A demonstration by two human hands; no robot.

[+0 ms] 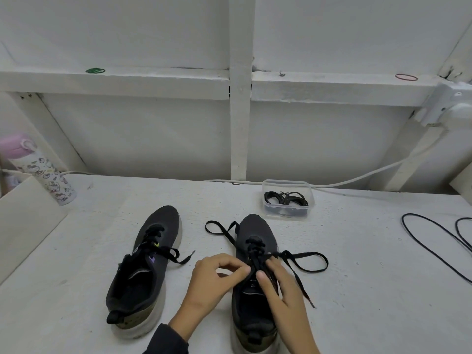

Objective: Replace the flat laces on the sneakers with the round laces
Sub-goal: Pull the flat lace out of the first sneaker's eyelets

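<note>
Two black sneakers with pale soles stand side by side on the white table [357, 277], toes pointing away. The left sneaker [143, 267] has its flat lace threaded, one end trailing to its right. The right sneaker [255, 284] carries a loosened flat black lace [304, 261] that loops out on both sides. My left hand [217, 279] pinches this lace at the eyelets. My right hand [281, 287] grips the lace from the other side, over the tongue. Coiled round black laces [286, 199] lie in a clear plastic box [287, 185] beyond the right sneaker.
A pink-capped patterned bottle [40, 172] leans at the far left. A thin black cord [434, 241] loops on the table at the right. A white cable [370, 175] runs along the back wall. A ledge above holds a green band [95, 71] and a red band [406, 77].
</note>
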